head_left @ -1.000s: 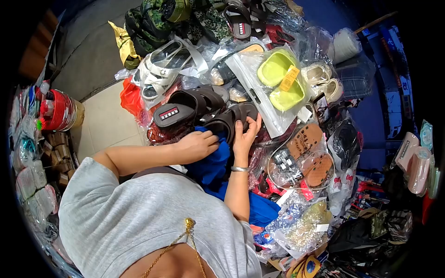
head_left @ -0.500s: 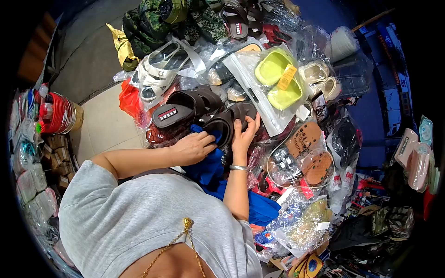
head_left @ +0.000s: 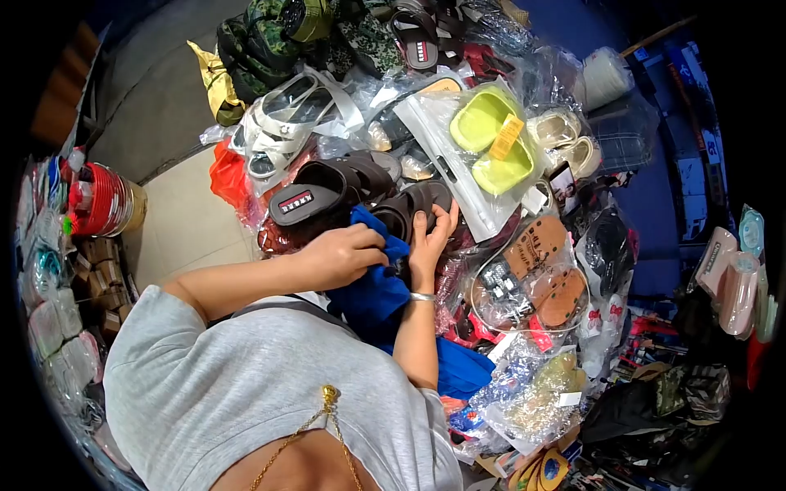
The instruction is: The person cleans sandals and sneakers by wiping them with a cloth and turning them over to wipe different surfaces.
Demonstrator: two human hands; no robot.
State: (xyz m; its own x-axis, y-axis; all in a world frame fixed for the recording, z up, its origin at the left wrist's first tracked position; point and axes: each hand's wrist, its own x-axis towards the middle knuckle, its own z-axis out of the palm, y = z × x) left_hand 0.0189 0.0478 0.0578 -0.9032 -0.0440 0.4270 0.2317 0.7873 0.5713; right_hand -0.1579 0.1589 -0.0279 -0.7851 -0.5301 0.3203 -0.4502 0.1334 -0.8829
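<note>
In the middle of a crowded heap of footwear, just beyond the chest of a person in a grey shirt (head_left: 246, 368), the two bare hands meet over a blue cloth (head_left: 372, 296) and a dark brown sandal (head_left: 397, 217). The left hand (head_left: 345, 255), its back toward the camera, has its fingers bent and pinching a gathered part of the blue cloth; the thumb cannot be made out. The cloth rises in folds against the near side of the sandal and runs down between the forearms, with more blue fabric showing beyond the right forearm. The right hand (head_left: 434, 236), below a silver bracelet (head_left: 421, 297), grips the sandal at its right side, the thumb parted from the other fingers and laid on the dark material, the others curled at the outer edge. A second dark brown sandal (head_left: 323, 199), with a red label on its footbed, lies just beside it to the left, tilted on the heap. Beyond the right hand, a clear bag (head_left: 467, 192) holds lime-green clogs (head_left: 483, 123) with an orange tag. White sandals (head_left: 286, 127) lie farther up to the left, near a red plastic bag (head_left: 229, 182). To the right of the bracelet, brown soles (head_left: 536, 245) show through clear wrapping, and cream shoes (head_left: 565, 135) sit beside the clogs.
</note>
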